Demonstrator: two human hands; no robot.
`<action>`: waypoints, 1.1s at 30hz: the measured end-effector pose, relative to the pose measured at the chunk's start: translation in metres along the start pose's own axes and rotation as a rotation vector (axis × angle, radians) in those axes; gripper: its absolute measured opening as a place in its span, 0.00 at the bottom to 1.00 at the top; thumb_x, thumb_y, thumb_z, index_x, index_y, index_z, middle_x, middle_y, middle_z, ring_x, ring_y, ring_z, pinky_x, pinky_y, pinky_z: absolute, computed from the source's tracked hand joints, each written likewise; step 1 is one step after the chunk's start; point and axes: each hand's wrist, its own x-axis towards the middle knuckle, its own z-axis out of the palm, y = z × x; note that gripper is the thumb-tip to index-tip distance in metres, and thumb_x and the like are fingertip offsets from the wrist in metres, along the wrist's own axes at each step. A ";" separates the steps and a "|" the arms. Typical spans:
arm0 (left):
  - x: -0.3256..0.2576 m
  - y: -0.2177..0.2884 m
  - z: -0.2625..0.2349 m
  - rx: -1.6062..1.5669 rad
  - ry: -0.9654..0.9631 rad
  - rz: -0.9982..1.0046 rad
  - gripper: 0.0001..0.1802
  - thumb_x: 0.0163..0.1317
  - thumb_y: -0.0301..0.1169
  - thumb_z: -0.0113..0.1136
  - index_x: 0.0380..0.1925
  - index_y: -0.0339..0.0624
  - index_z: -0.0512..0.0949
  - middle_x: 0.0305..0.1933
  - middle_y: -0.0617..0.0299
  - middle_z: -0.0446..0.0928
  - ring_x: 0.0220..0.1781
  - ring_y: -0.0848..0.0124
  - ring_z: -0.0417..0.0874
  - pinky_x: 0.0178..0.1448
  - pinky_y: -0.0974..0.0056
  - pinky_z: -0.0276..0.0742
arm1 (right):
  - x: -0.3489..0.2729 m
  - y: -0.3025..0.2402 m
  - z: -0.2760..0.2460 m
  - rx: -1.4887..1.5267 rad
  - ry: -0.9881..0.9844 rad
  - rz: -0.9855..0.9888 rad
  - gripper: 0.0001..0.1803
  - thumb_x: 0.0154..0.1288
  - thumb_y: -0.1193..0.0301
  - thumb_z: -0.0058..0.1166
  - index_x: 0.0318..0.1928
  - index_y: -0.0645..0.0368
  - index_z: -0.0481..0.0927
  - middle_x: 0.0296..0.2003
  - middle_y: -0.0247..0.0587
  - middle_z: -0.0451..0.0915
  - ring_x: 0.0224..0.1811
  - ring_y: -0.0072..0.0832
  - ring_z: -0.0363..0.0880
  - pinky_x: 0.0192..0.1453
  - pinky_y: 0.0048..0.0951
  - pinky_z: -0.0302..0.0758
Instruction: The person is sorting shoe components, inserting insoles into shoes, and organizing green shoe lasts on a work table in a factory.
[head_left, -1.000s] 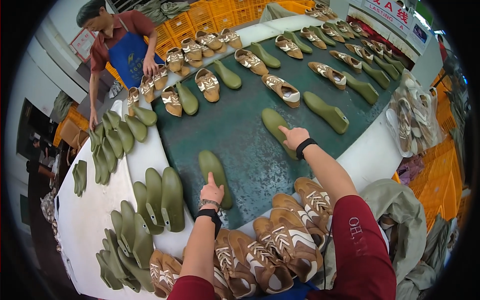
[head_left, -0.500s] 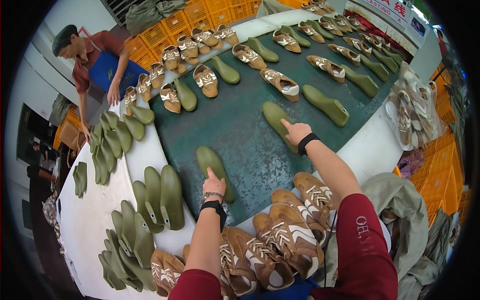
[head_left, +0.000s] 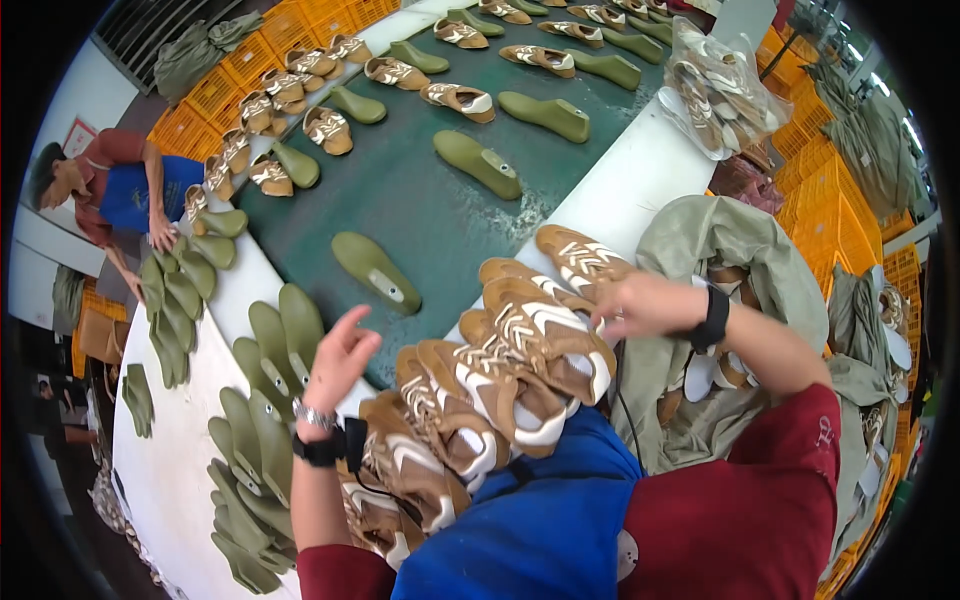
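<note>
My left hand [head_left: 342, 358], with nothing in it and its fingers apart, is raised beside a green shoe last [head_left: 375, 272] lying on the dark green belt. My right hand [head_left: 648, 306] is at the row of brown-and-white sneakers, its bent fingers by the heel of one sneaker [head_left: 548, 322]. Whether those fingers grip the sneaker cannot be made out. Farther along the belt lies a second green last [head_left: 477, 165]. More laced sneakers [head_left: 470, 395] stand packed together between my arms, in front of my blue apron [head_left: 560, 500].
Several green lasts [head_left: 265, 440] stand on the white table [head_left: 180, 480] at left, where a person in a blue apron [head_left: 150, 195] handles others. Sneakers and lasts line the far belt [head_left: 390, 170]. At right are a clear bag of shoes [head_left: 715, 90], a grey-green sack [head_left: 690, 225] and orange crates [head_left: 840, 250].
Both hands have come off the two lasts on the belt. My right hand has moved back to the sneakers, my left hand has drawn back slightly, and the view has shifted.
</note>
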 end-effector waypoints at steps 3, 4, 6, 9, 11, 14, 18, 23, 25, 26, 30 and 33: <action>-0.088 0.036 0.036 0.252 -0.080 0.079 0.21 0.53 0.30 0.60 0.48 0.38 0.72 0.39 0.51 0.78 0.40 0.64 0.80 0.44 0.64 0.75 | -0.030 -0.039 0.052 -0.088 0.086 -0.023 0.20 0.49 0.64 0.59 0.44 0.56 0.76 0.39 0.42 0.75 0.33 0.39 0.77 0.35 0.35 0.74; -0.110 0.043 0.048 0.365 -0.095 0.224 0.21 0.51 0.31 0.61 0.47 0.39 0.72 0.41 0.49 0.77 0.41 0.56 0.79 0.45 0.61 0.75 | -0.035 -0.052 0.064 -0.112 0.096 0.005 0.20 0.48 0.64 0.60 0.43 0.56 0.76 0.39 0.42 0.75 0.34 0.39 0.77 0.35 0.36 0.75; -0.143 0.039 0.065 0.483 -0.148 0.346 0.21 0.50 0.32 0.60 0.46 0.39 0.72 0.40 0.50 0.76 0.42 0.54 0.77 0.45 0.58 0.73 | -0.040 -0.064 0.077 -0.152 0.109 0.035 0.19 0.48 0.65 0.60 0.42 0.56 0.76 0.38 0.42 0.74 0.36 0.39 0.77 0.36 0.37 0.75; -0.176 0.021 0.078 0.415 -0.230 0.315 0.23 0.50 0.32 0.60 0.48 0.39 0.70 0.42 0.50 0.74 0.44 0.54 0.75 0.48 0.59 0.72 | -0.038 -0.060 0.099 -0.333 0.142 0.061 0.16 0.48 0.65 0.59 0.39 0.56 0.76 0.35 0.42 0.74 0.34 0.38 0.77 0.33 0.37 0.75; -0.179 0.020 0.082 0.449 -0.208 0.367 0.23 0.51 0.32 0.60 0.48 0.39 0.70 0.43 0.50 0.74 0.45 0.54 0.75 0.48 0.59 0.72 | -0.035 -0.053 0.106 -0.435 -0.007 0.112 0.13 0.49 0.66 0.58 0.35 0.56 0.75 0.34 0.42 0.74 0.33 0.37 0.77 0.31 0.36 0.74; -0.171 0.034 0.088 0.464 -0.150 0.428 0.22 0.51 0.31 0.59 0.48 0.38 0.69 0.44 0.50 0.73 0.45 0.54 0.75 0.48 0.59 0.72 | -0.037 -0.067 0.087 -0.295 0.115 0.090 0.11 0.52 0.66 0.55 0.35 0.58 0.75 0.33 0.44 0.75 0.33 0.41 0.76 0.34 0.39 0.73; -0.136 0.064 0.116 0.484 -0.088 0.653 0.22 0.51 0.32 0.59 0.46 0.38 0.70 0.46 0.51 0.72 0.42 0.55 0.76 0.45 0.60 0.74 | -0.037 -0.073 0.044 0.308 0.398 0.207 0.12 0.60 0.67 0.48 0.41 0.61 0.73 0.29 0.40 0.75 0.25 0.28 0.75 0.29 0.28 0.71; -0.100 0.068 0.179 0.758 -0.194 0.516 0.25 0.48 0.41 0.60 0.44 0.40 0.70 0.39 0.54 0.75 0.32 0.58 0.80 0.33 0.58 0.76 | -0.053 -0.052 -0.009 1.440 0.745 0.176 0.10 0.66 0.67 0.42 0.39 0.59 0.71 0.25 0.27 0.74 0.15 0.13 0.59 0.18 0.12 0.59; -0.081 0.060 0.194 0.858 -0.270 0.446 0.21 0.48 0.43 0.58 0.39 0.40 0.73 0.30 0.55 0.78 0.28 0.58 0.81 0.30 0.57 0.76 | -0.057 -0.035 -0.020 1.724 0.678 0.122 0.12 0.67 0.66 0.39 0.42 0.60 0.72 0.28 0.29 0.76 0.14 0.14 0.58 0.18 0.12 0.60; -0.077 0.060 0.192 0.858 -0.349 0.456 0.17 0.49 0.43 0.57 0.32 0.41 0.76 0.24 0.54 0.78 0.28 0.58 0.81 0.29 0.58 0.76 | -0.051 -0.029 -0.023 1.809 0.683 0.081 0.15 0.67 0.65 0.37 0.44 0.61 0.72 0.29 0.31 0.77 0.13 0.14 0.59 0.16 0.12 0.59; -0.081 0.071 0.155 0.768 -0.431 0.358 0.16 0.48 0.38 0.58 0.39 0.48 0.78 0.28 0.52 0.78 0.33 0.56 0.80 0.38 0.55 0.75 | -0.022 -0.012 -0.038 1.805 0.622 0.103 0.14 0.66 0.59 0.39 0.35 0.55 0.74 0.20 0.28 0.73 0.12 0.16 0.58 0.16 0.17 0.58; -0.078 0.097 0.076 0.397 -0.311 0.335 0.15 0.53 0.34 0.57 0.40 0.39 0.76 0.29 0.53 0.79 0.31 0.65 0.81 0.36 0.63 0.76 | 0.006 -0.013 -0.051 1.423 0.621 0.054 0.09 0.64 0.62 0.46 0.35 0.55 0.71 0.21 0.26 0.71 0.13 0.12 0.57 0.16 0.15 0.55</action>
